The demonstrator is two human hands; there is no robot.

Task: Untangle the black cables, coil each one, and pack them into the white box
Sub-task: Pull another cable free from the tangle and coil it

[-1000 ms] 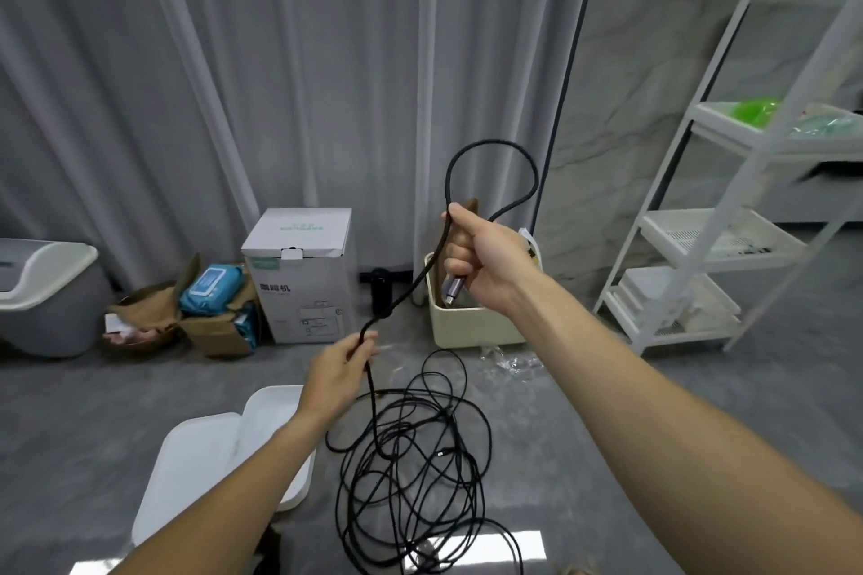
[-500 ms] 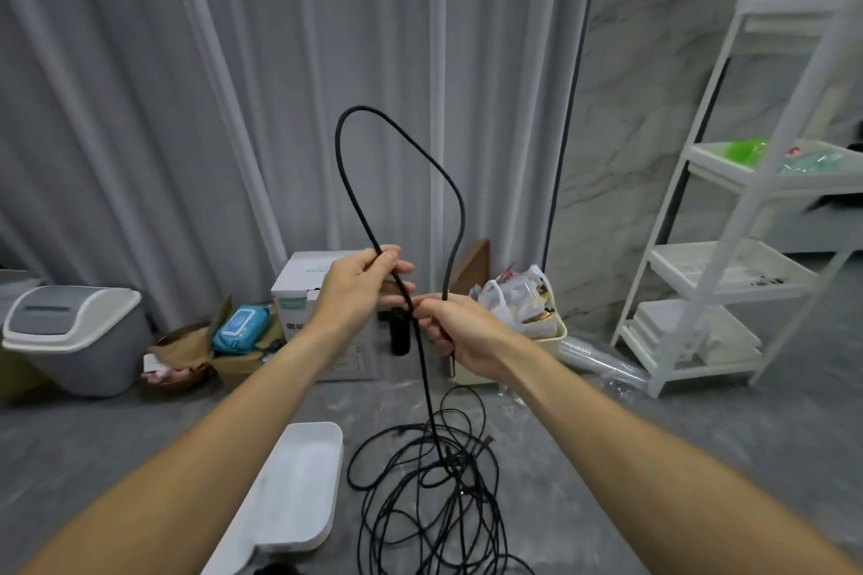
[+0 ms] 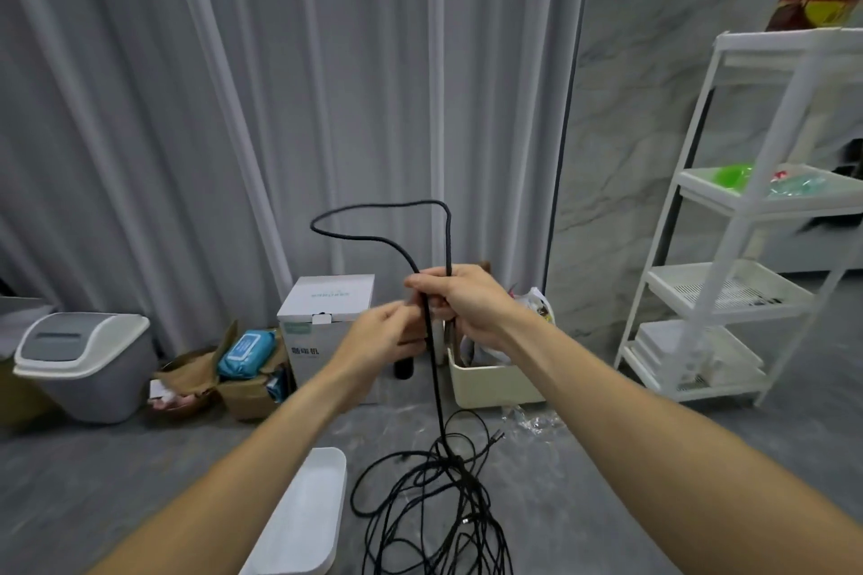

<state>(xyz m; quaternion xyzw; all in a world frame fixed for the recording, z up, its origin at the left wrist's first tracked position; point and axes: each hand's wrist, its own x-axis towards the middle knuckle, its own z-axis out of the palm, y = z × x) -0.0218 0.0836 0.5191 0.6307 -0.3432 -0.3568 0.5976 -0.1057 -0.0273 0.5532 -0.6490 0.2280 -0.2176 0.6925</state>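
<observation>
A tangle of black cables (image 3: 439, 500) lies on the grey floor in front of me. One black cable (image 3: 436, 378) rises from it to my hands, where it forms a loop (image 3: 373, 219) standing above them. My right hand (image 3: 467, 301) grips both ends of that loop at chest height. My left hand (image 3: 380, 336) is just to its left, fingers curled toward the hanging strand; the blur hides whether it holds the cable. The white box (image 3: 303, 523) stands open on the floor, left of the tangle.
Along the curtain stand a grey lidded bin (image 3: 81, 360), a cardboard box with a blue wipes pack (image 3: 245, 350), a white carton (image 3: 327, 317) and a cream bin (image 3: 495, 381). A white shelf rack (image 3: 733, 247) is at the right. Clear plastic wrap (image 3: 532, 420) lies near the tangle.
The loop has become smaller and bent over to the left. My right hand rose and now holds both strands; my left hand dropped lower, just left of the hanging cable.
</observation>
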